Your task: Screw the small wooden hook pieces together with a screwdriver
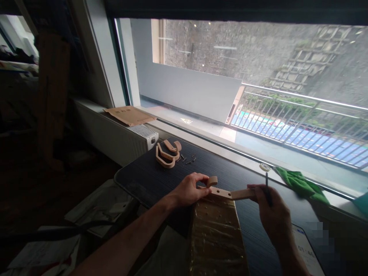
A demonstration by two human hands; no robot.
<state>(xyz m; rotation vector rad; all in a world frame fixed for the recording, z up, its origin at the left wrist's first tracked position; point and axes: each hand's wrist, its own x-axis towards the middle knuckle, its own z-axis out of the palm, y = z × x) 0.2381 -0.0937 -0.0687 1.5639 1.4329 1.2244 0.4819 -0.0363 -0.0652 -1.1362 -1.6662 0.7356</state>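
Note:
A pale wooden hook (224, 193) with drilled holes along its flat bar spans between my two hands. My left hand (189, 190) is closed on its curled end, thumb and fingers pinching it. At the other end, my right hand (273, 211) grips the straight bar and also has a slim dark tool (268, 191) upright among its fingers; I cannot tell whether it is a pen or a screwdriver. Below the hook lies a long block wrapped in shiny brown tape (217, 237). More wooden hooks (166, 159) rest farther back, beside several small screws (189, 162).
The dark table (138, 176) meets a window sill. A roll of clear tape (265, 167) and a green cloth (301, 184) are at the right back. A phone (306, 249) lies at the right. A brown envelope (129, 115) sits on the radiator (140, 134).

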